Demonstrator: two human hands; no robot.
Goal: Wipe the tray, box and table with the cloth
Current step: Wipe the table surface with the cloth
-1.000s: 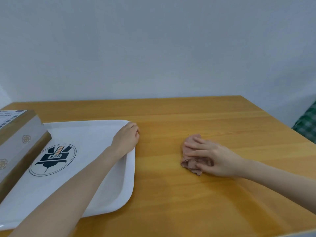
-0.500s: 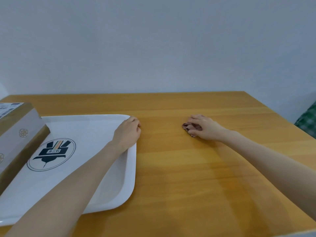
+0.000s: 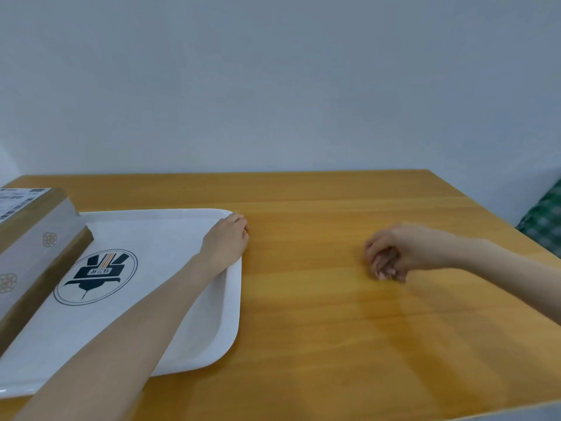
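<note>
starting at the left, the box (image 3: pixel 33 238) lies over the left side of the tray (image 3: pixel 194 344), label up. the left hand (image 3: pixel 226 241) rests palm down on the tray's far right corner, fingertips curled over the rim, holding it in place. to its right is the table (image 3: pixel 303 329), and well apart from the tray the right hand (image 3: pixel 391 253) sits low on the wood, fingers curled under and blurred. the cloth cannot be made out. it may be balled inside that hand, but i cannot tell whether the hand grips it or is simply closed. at the far right a green checked fabric (image 3: pixel 543 220) shows past the table.

the step looks like wiping the table. a cloth bunched that small covers little, so strokes could leave strips unwiped. a loose grip could let it slip out mid-stroke. a sweep leftward could knock the tray, and if the left hand eases off, tray and box could slide.
</note>
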